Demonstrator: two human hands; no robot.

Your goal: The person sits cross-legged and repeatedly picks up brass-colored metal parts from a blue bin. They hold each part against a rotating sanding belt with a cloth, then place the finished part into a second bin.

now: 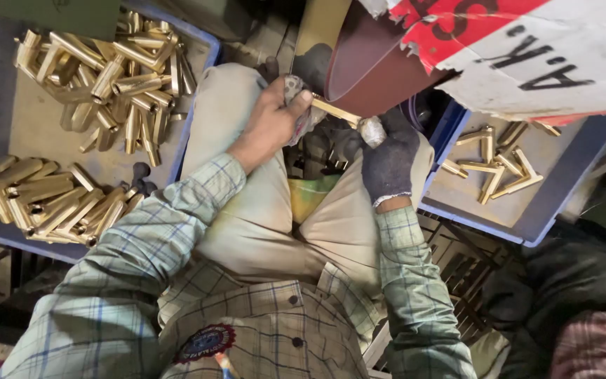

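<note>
Holding One Brass Piece Against the Belt

Pressing a single brass rod [336, 111] to the dark red abrasive belt [369, 67], both hands grip it at once. The bare left hand [271, 123] is closed round the rod's near end with a scrap of grey cloth [296, 91] pinched between thumb and fingers. The right hand [387, 158], in one dark knitted glove, is closed on the rod's far end, where a second pale wad of cloth [372, 131] shows. The rod lies slanted between the two hands, above the person's lap, touching the belt's lower edge.

Two blue trays flank the knees. The left tray [198, 105] holds two heaps of brass tubes [120, 77]: a loose pile at the far end and a neater row at the near end; they overlap too much to count, perhaps several dozen in all. The right tray [527, 224] holds about ten L-shaped brass pieces [492, 168], lying scattered and partly hidden under a torn red and white cover [527, 49].
</note>
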